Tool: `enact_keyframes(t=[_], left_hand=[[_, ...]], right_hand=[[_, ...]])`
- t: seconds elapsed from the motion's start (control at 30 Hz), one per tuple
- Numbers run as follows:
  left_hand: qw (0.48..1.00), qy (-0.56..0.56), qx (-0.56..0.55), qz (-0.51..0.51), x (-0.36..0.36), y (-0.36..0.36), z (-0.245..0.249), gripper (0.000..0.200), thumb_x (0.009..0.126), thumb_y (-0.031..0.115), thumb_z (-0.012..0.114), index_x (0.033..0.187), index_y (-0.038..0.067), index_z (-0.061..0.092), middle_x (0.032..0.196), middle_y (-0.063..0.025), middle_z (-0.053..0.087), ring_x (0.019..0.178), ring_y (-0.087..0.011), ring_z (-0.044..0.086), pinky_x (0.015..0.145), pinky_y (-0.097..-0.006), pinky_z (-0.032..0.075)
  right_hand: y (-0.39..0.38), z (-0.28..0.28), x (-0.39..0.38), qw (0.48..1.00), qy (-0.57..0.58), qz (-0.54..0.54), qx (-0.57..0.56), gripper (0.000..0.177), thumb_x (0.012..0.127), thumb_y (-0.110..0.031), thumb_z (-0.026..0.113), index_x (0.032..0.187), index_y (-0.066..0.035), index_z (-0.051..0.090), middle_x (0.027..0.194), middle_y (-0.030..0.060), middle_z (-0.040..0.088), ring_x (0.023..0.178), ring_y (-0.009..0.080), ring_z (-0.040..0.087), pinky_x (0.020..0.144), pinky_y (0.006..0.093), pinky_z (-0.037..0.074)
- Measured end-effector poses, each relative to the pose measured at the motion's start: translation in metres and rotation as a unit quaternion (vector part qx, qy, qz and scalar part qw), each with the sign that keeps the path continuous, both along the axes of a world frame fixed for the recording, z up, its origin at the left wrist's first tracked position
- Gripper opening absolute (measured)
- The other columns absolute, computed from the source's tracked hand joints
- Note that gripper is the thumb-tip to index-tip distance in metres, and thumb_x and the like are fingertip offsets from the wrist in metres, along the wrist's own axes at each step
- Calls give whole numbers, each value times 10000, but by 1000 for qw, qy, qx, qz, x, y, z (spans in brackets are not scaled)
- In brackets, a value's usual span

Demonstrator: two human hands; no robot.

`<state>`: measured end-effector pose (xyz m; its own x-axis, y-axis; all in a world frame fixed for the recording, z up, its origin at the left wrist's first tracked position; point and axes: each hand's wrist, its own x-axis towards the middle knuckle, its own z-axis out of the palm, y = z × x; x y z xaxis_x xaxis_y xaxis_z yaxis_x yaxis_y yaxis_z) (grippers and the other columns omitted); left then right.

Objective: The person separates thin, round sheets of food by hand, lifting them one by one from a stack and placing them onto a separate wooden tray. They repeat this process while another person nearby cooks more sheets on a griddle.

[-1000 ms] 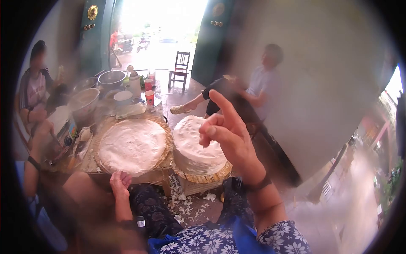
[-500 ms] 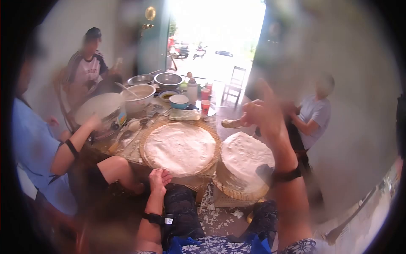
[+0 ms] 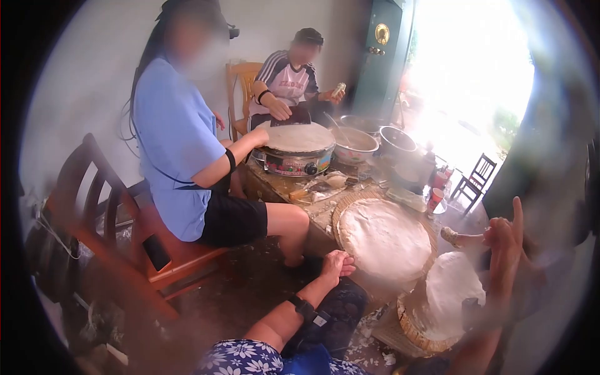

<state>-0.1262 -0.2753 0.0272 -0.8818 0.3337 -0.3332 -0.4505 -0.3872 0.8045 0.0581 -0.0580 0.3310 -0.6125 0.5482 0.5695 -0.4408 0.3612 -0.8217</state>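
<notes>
My left hand (image 3: 338,265) rests by my knee, its fingers bent together with nothing seen in them, just left of a white dough sheet (image 3: 386,237) on a round woven tray (image 3: 338,220). My right hand (image 3: 504,237) is raised at the right, index finger pointing up and the others curled in, with nothing visible in them. Below and left of it, a second white sheet (image 3: 453,287) lies on another woven tray (image 3: 407,325).
A person in blue (image 3: 172,119) sits at the left, one hand at a round griddle (image 3: 300,137). Behind it another person (image 3: 289,81) holds a small pale item (image 3: 339,90). Bowls (image 3: 355,145) and red cups (image 3: 435,199) stand on the table. A phone (image 3: 156,252) lies on a wooden chair.
The view has swung left, so the table and both my hands appear farther right. The person in blue has a hand at the griddle's edge. My hands keep much the same pose.
</notes>
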Motion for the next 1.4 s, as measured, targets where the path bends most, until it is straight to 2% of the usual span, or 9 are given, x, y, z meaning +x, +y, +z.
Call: enact_keyframes(t=[0.27, 0.47, 0.53, 0.63, 0.8, 0.97, 1.1, 1.23, 1.4], left_hand=[[996, 48, 74, -13, 7, -11, 21, 154, 888, 250, 528, 941, 106, 536, 856, -69, 641, 688, -213, 648, 636, -338, 519], [989, 62, 124, -52, 17, 4, 31, 132, 895, 224, 546, 958, 108, 541, 854, -66, 639, 692, -203, 648, 609, -321, 524], [990, 41, 128, -47, 18, 3, 37, 112, 895, 190, 542, 972, 107, 542, 855, -64, 636, 691, -195, 647, 605, -322, 535], [990, 76, 117, 29, 13, -7, 34, 98, 883, 122, 542, 978, 96, 540, 852, -63, 632, 698, -194, 652, 626, -320, 552], [989, 40, 124, 69, -2, -28, 17, 107, 889, 86, 503, 992, 86, 529, 939, -86, 622, 767, -218, 648, 694, -350, 553], [991, 45, 123, -12, 5, -12, 19, 181, 891, 97, 508, 1070, 75, 516, 966, -78, 612, 851, -234, 629, 765, -362, 528], [991, 46, 122, -34, 10, 4, 28, 224, 885, 122, 535, 1101, 72, 500, 1005, -87, 594, 861, -239, 620, 779, -368, 521], [988, 56, 121, -74, 19, 12, 41, 340, 873, 133, 554, 1193, 80, 451, 1084, -70, 527, 862, -214, 607, 749, -334, 512], [989, 61, 120, -64, 26, 20, 48, 375, 850, 163, 604, 1189, 100, 457, 1030, -48, 494, 859, -235, 612, 720, -344, 514]], right_hand=[[-9, -6, -10, 999, 16, 11, -29, 698, 824, -136, 542, 1426, -19, 210, 740, 34, 547, 605, 94, 548, 540, 238, 456], [0, -16, -9, 999, 24, 18, -28, 692, 823, -131, 547, 1421, -11, 221, 735, 26, 540, 605, 87, 531, 558, 227, 449], [11, -21, -4, 1000, 8, -4, -6, 688, 822, -130, 551, 1418, -8, 228, 740, 20, 537, 605, 86, 525, 561, 223, 446], [20, -28, 14, 997, 31, 40, -62, 640, 872, -137, 553, 1413, -6, 238, 863, 69, 571, 726, 111, 541, 632, 247, 451], [30, -46, 44, 993, 38, 54, -97, 624, 875, -111, 537, 1410, -8, 230, 853, 72, 581, 715, 132, 553, 620, 256, 451], [28, -67, 62, 992, 38, 30, -120, 627, 876, -113, 537, 1409, -3, 224, 818, 62, 573, 686, 129, 551, 602, 250, 448], [26, -75, 74, 990, 61, 20, -127, 637, 873, -114, 546, 1407, 5, 221, 794, 58, 563, 668, 117, 549, 593, 249, 455], [26, -79, 87, 988, 64, 0, -139, 635, 863, -101, 550, 1401, 10, 233, 796, 66, 564, 664, 110, 553, 595, 254, 474], [28, -89, 95, 984, 53, -25, -170, 594, 850, -63, 511, 1391, -5, 275, 803, 68, 571, 664, 117, 555, 596, 261, 484]])
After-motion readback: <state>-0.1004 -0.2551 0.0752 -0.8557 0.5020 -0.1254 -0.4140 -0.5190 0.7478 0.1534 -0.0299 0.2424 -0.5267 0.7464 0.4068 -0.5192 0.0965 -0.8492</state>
